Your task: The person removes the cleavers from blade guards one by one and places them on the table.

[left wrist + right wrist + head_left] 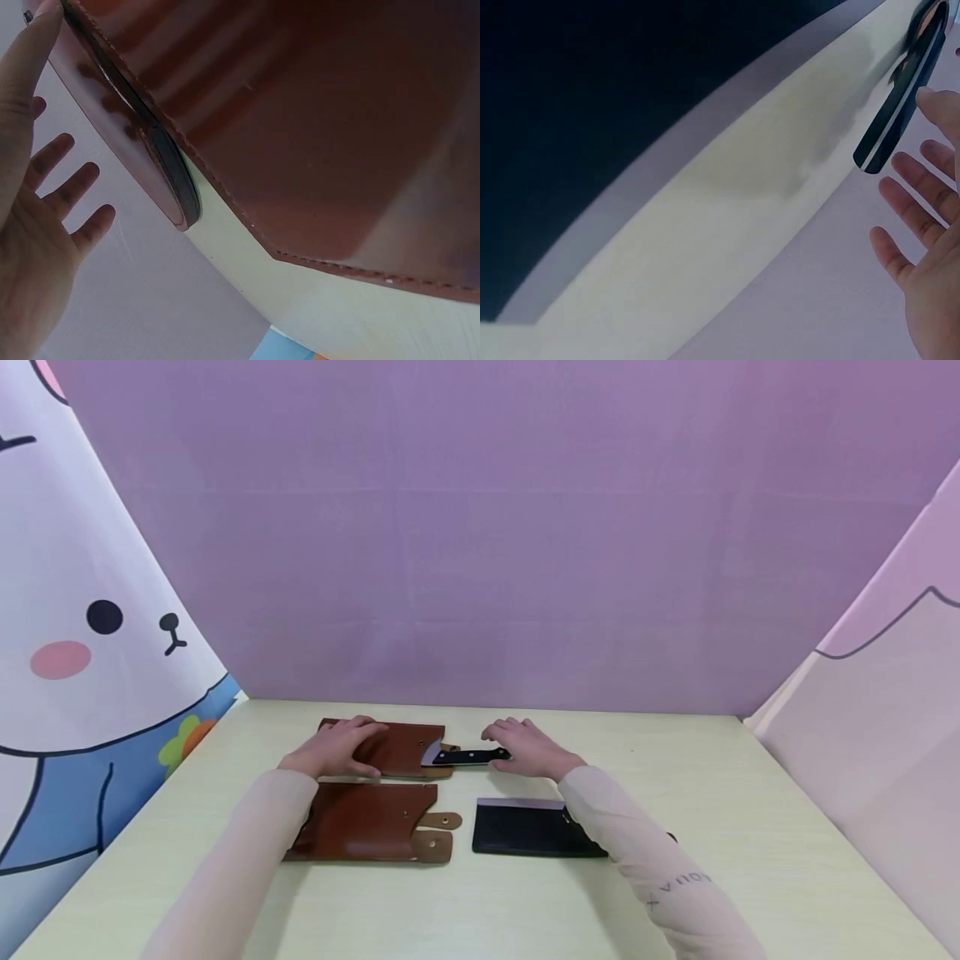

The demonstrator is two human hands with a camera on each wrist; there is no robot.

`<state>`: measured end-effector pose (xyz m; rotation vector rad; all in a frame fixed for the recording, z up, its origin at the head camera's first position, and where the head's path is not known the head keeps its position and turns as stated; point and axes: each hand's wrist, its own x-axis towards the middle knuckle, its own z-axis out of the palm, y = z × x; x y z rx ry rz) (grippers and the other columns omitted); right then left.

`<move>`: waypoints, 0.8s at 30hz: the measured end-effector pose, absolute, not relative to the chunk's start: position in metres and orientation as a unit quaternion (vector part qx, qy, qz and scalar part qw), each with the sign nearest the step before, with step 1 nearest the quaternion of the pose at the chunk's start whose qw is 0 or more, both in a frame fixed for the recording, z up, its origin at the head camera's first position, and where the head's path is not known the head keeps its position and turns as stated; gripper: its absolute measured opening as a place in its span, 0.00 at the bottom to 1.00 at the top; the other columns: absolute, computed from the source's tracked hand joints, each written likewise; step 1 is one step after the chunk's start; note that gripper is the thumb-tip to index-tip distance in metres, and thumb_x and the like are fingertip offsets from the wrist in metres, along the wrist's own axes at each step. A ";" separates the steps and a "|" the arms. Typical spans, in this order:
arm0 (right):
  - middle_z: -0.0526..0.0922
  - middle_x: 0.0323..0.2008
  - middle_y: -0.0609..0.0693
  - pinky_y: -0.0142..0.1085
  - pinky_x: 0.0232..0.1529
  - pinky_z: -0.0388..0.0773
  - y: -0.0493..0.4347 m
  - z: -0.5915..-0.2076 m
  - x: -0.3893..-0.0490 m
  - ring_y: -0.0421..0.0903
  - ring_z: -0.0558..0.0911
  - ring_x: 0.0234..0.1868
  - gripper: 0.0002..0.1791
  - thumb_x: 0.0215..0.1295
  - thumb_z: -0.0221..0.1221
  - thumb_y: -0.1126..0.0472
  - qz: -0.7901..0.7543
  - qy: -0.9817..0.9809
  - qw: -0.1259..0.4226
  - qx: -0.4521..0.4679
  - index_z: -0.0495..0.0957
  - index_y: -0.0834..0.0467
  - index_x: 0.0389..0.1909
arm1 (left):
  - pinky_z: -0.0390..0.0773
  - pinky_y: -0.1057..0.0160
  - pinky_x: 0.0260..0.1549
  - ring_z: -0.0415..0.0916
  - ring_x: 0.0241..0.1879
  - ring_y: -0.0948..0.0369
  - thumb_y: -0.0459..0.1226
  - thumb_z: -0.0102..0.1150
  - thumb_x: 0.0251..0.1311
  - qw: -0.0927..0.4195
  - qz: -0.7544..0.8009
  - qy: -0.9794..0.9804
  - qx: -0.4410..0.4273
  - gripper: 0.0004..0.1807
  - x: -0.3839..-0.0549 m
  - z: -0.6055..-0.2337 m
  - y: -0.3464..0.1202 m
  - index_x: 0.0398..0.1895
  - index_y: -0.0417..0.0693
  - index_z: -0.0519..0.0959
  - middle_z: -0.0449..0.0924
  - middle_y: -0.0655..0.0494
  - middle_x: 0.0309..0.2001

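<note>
In the head view a kitchen knife lies with its blade mostly inside the farther brown leather sheath, its black riveted handle pointing right. My left hand is spread over the left part of that sheath, thumb toward the near edge. My right hand hovers at the butt of the handle; the right wrist view shows its fingers loosely extended and the thumb close beside the handle. Nearer, a second brown sheath lies flat with its two straps unfastened.
A black-bladed cleaver with a bare silver edge lies at the near right, partly covered by my right sleeve. The pale table ends at a purple cloth backdrop. Printed cloths hang on both sides.
</note>
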<state>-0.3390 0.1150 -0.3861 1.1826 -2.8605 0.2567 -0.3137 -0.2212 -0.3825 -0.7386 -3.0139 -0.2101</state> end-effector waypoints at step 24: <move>0.79 0.48 0.51 0.47 0.54 0.67 0.102 -0.395 -0.340 0.49 0.75 0.52 0.17 0.59 0.59 0.59 0.065 -0.924 0.000 0.378 0.73 0.56 0.50 | 0.57 0.35 0.55 0.58 0.63 0.42 0.57 0.68 0.39 -0.025 -0.057 -0.974 -0.217 0.50 -0.325 -0.388 -0.216 0.67 0.50 0.60 0.59 0.41 0.65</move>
